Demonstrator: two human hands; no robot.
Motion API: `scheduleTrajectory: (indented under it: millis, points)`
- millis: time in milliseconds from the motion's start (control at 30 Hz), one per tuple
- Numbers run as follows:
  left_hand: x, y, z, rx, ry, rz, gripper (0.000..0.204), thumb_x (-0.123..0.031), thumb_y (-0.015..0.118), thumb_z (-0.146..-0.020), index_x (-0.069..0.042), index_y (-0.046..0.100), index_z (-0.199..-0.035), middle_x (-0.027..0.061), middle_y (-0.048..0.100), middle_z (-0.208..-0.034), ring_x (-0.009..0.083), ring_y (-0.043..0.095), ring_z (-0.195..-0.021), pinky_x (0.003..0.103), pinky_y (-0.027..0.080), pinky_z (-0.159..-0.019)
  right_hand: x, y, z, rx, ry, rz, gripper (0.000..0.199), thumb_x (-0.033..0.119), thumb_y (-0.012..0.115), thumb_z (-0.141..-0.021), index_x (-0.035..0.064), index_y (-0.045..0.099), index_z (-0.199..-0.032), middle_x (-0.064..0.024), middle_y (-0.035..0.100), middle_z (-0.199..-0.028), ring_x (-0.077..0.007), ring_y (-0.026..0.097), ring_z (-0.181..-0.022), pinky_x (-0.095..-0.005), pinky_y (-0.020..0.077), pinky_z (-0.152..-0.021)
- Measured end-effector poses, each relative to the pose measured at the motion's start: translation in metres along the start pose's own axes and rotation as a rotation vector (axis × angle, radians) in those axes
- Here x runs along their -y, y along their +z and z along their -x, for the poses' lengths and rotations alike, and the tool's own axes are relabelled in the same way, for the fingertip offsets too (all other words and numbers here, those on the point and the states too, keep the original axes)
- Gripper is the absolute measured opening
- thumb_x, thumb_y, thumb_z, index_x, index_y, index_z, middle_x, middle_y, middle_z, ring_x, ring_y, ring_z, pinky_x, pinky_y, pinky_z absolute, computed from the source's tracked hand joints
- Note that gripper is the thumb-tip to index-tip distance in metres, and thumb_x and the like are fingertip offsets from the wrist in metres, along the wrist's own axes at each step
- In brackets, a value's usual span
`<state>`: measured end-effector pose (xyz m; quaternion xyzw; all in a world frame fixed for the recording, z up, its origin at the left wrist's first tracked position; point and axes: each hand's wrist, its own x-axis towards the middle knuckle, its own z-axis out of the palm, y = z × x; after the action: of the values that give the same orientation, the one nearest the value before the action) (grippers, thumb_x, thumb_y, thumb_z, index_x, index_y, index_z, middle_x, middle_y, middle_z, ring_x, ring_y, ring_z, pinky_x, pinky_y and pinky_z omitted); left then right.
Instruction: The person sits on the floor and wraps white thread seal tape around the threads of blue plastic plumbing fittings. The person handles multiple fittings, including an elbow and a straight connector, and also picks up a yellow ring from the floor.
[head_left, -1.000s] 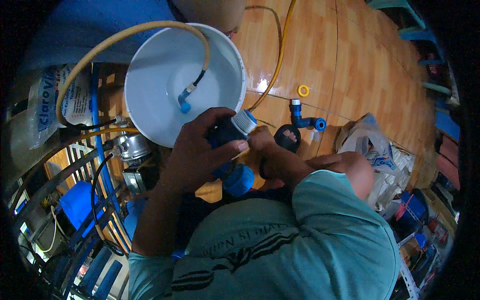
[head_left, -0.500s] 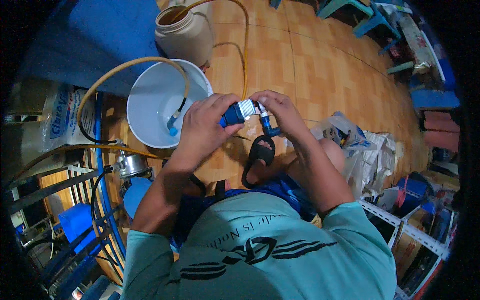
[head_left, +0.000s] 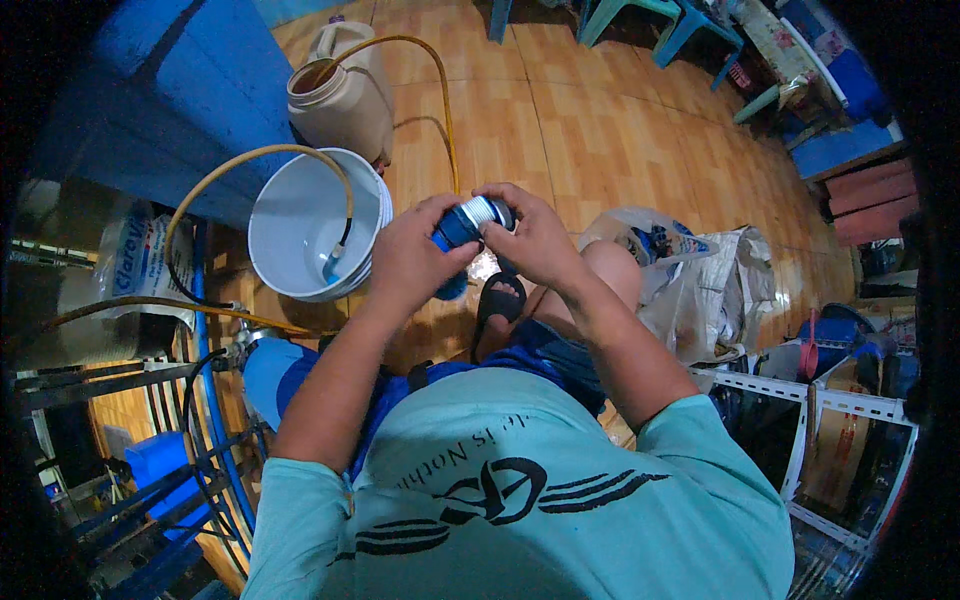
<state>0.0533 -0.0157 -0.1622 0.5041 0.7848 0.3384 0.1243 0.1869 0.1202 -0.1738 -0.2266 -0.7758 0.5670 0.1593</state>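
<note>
My left hand (head_left: pixel 418 245) is closed around a blue pipe fitting (head_left: pixel 458 228) with a white ridged, thread-like band at its right end. The fitting is held level over the floor, in front of my lap. At that banded end my right hand (head_left: pixel 528 235) is closed, thumb below and fingers above. What it grips there is mostly hidden; a dark, shiny edge shows between its fingers. Just below the left hand a dark blue rounded part shows, and I cannot tell whether it joins the fitting.
Left of my hands stands a white bucket (head_left: pixel 301 232) with a hose end inside. Behind it is a beige jug (head_left: pixel 345 110) with a yellow hose (head_left: pixel 447 95). Plastic bags (head_left: pixel 690 290) lie at the right. A white metal frame (head_left: pixel 850 405) stands at the lower right.
The view has shifted. My right hand has closed in over the fitting's banded end, and the blue elbow that hung below it no longer shows there. The left hand keeps its hold.
</note>
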Motion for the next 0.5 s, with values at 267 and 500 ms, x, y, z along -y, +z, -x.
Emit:
scheduleTrajectory:
  millis: [267, 500]
  points:
    - [0.011, -0.04, -0.004, 0.096, -0.176, 0.788, 0.064, -0.02, 0.081, -0.076, -0.006, 0.051, -0.131, 0.0048, 0.064, -0.112, 0.0149, 0.063, -0.094, 0.032, 0.054, -0.082, 0.016, -0.032, 0.013, 0.235, -0.062, -0.315, 0.059, 0.009, 0.059, -0.092, 0.0061, 0.037, -0.147, -0.0095, 0.064, -0.115, -0.0144, 0.06, -0.107, -0.0291, 0.047, -0.092]
    - [-0.004, -0.076, -0.001, 0.246, 0.073, 0.728, 0.063, -0.018, 0.081, -0.069, -0.009, 0.057, -0.127, 0.0064, 0.059, -0.126, 0.0193, 0.055, -0.118, 0.036, 0.04, -0.104, 0.06, -0.038, 0.025, 0.149, -0.271, -0.161, 0.08, 0.0, 0.064, -0.088, 0.0094, 0.022, -0.155, -0.015, 0.057, -0.129, -0.0194, 0.061, -0.116, -0.0335, 0.0462, -0.099]
